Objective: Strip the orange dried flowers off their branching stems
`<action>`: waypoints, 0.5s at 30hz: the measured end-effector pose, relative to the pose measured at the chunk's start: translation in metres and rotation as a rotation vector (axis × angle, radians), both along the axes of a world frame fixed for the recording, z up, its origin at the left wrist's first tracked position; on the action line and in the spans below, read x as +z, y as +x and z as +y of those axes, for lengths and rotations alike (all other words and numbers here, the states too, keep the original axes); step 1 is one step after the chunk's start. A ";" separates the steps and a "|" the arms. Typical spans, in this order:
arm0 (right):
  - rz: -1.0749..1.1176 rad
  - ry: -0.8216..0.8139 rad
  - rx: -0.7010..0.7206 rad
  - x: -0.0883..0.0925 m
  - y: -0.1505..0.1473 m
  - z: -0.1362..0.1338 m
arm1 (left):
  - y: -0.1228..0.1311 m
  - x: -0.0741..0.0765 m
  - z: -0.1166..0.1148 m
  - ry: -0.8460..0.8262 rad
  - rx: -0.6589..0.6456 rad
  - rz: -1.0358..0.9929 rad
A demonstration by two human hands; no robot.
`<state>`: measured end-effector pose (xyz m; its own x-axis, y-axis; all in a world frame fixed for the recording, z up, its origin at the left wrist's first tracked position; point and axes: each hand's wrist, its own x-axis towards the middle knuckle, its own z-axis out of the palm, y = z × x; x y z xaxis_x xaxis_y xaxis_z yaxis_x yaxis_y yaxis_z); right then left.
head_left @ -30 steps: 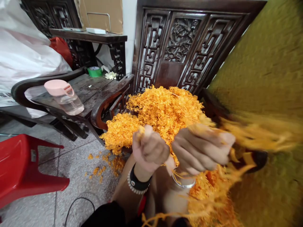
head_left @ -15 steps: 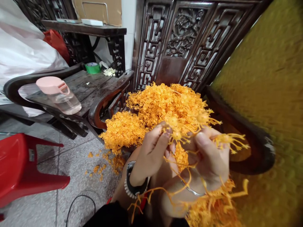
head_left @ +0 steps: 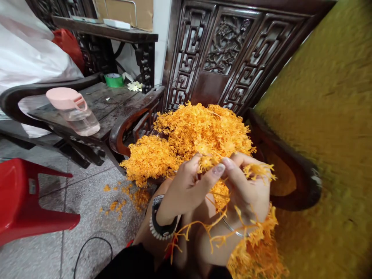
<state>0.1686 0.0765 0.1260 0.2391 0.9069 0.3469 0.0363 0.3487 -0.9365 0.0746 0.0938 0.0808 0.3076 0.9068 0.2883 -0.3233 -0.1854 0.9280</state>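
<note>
Both of my hands meet in front of a heap of orange plastic flower pieces (head_left: 200, 128). My left hand (head_left: 188, 186), with a dark band and beads at the wrist, is closed with its thumb and fingers pinching an orange plastic flower piece (head_left: 205, 161). My right hand (head_left: 250, 186), wearing a thin silver bangle, is closed too, its thumb tip close to the left thumb. A branched orange plastic stem (head_left: 203, 228) trails from it below the wrists, and orange prongs (head_left: 258, 171) stick out past its knuckles. The fingertips' exact hold is partly hidden.
More orange pieces (head_left: 255, 252) lie at my lap, and loose bits (head_left: 116, 205) are scattered on the floor. A pink-lidded bottle (head_left: 77, 112) and green tape roll (head_left: 114, 80) stand on a dark wooden seat. A red stool (head_left: 35, 197) is at left, a carved chair back (head_left: 215, 87) behind.
My hands have drawn closer together, so the thumbs nearly touch. The orange prongs by my right hand have moved left with it, and the trailing stem has shifted.
</note>
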 end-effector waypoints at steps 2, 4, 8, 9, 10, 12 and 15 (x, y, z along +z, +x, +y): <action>-0.034 -0.009 0.036 0.000 0.004 0.000 | -0.002 0.004 0.001 0.020 0.024 0.029; -0.083 -0.013 0.068 0.000 0.008 0.001 | -0.005 0.004 0.004 0.060 0.028 0.061; -0.155 -0.025 0.156 -0.005 0.015 -0.001 | -0.010 -0.003 0.011 0.072 -0.096 -0.040; -0.122 -0.022 0.174 -0.007 0.017 -0.003 | -0.011 -0.005 0.012 0.046 -0.166 -0.097; -0.075 -0.019 0.178 -0.010 0.018 -0.004 | -0.011 -0.007 0.013 0.019 -0.237 -0.148; 0.024 -0.011 0.147 -0.016 0.020 -0.007 | -0.011 -0.008 0.012 -0.007 -0.324 -0.200; 0.082 -0.028 0.140 -0.017 0.020 -0.007 | -0.010 -0.006 0.010 0.032 -0.280 -0.184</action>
